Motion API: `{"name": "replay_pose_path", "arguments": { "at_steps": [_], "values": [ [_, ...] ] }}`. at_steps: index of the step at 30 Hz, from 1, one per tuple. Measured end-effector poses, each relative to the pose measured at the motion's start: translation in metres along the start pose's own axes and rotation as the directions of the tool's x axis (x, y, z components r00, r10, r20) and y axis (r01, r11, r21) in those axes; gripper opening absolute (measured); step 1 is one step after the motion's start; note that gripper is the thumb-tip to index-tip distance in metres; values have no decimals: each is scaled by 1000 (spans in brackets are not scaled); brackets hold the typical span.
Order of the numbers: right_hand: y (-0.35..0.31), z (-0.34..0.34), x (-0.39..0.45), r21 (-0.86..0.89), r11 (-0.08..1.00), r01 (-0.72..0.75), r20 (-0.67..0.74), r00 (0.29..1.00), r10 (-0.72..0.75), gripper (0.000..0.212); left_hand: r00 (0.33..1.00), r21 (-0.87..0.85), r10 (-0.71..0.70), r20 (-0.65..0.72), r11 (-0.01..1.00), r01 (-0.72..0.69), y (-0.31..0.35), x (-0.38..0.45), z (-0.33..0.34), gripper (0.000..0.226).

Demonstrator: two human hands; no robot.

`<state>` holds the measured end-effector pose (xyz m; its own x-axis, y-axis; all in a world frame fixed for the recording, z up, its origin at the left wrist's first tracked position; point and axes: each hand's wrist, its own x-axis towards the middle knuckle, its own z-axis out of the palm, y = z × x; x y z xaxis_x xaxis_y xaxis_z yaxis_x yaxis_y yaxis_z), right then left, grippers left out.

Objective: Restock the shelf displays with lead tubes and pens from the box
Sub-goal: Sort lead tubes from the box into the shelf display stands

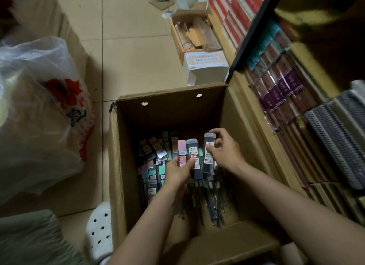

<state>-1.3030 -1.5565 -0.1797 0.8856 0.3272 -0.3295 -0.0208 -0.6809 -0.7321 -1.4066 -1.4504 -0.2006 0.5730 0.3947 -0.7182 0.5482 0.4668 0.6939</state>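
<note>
Over the box (118,166) I see the left hand (177,171) gripping 2 lead tubes (194,158); the right hand (225,150) pinches 1 dark tube (208,152).

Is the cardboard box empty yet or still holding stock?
Still holding stock: the cardboard box has lead tubes and pens across its bottom.

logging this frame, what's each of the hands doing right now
Left hand: holding a pink lead tube and a dark lead tube.
Right hand: holding another dark tube.
</note>
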Motion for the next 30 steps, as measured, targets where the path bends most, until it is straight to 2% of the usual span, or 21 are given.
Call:
{"name": "replay_pose_path", "arguments": {
  "at_steps": [3, 6, 8, 11, 16, 21, 26, 30],
  "values": [
    [-28, -38, -14, 10, 999, 32, -56, 998, -32, 34, 990, 85, 119, 76, 988, -126, 42, -19, 3, 18],
    [-56, -87, -37, -82, 991, 103, -92, 990, -111, 31, 958, 199, 229, 172, 945, -261, 91, -42, 4, 16],
    [-77, -120, -57, -93, 986, 137, -130, 980, -148, 31, 932, 236, 245, 267, 921, -309, 125, -60, 9, 16],
    [-107, -160, -89, -2, 977, 215, -203, 956, -210, 33, 883, 311, 216, 418, 879, -362, 166, -91, 23, 14],
    [-126, -207, -141, 62, 952, 298, -324, 909, -264, 33, 759, 325, 230, 609, 801, -503, 199, -129, 38, 21],
    [-129, -237, -167, 76, 944, 323, -451, 855, -256, 31, 685, 226, 301, 663, 792, -567, 210, -149, 59, 16],
    [-134, -253, -175, 85, 941, 328, -483, 840, -249, 31, 644, 203, 303, 703, 781, -590, 214, -165, 81, 20],
    [-142, -269, -171, 51, 939, 341, -545, 797, -260, 33, 576, 167, 317, 753, 755, -634, 222, -173, 101, 16]
  ]
}}
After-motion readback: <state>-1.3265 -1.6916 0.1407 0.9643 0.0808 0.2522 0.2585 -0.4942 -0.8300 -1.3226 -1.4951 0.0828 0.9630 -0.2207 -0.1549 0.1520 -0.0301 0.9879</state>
